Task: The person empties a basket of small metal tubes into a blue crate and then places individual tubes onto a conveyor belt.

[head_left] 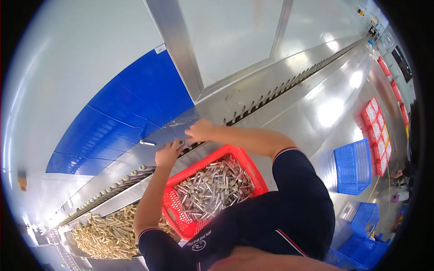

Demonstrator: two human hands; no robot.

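Far left: heap of brass-coloured cylindrical metal parts point(106, 232). Next, 1 loose silver metal pin point(147, 142) lies near the left hand point(166, 153), fingers bent over the grey steel table point(289, 113); grip cannot be determined. Red perforated plastic basket point(249, 165) holds piled silver metal pieces point(212, 187). Right hand point(199, 131): fingertips bunched near the left hand's; grip likewise unclear. Rightmost: blue plastic crate point(352, 167).

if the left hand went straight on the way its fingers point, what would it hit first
Probably the right hand: the fingers of the left hand point up and rightward in the picture, toward its nearby fingertips. Depth is unclear, so it might pass below them.
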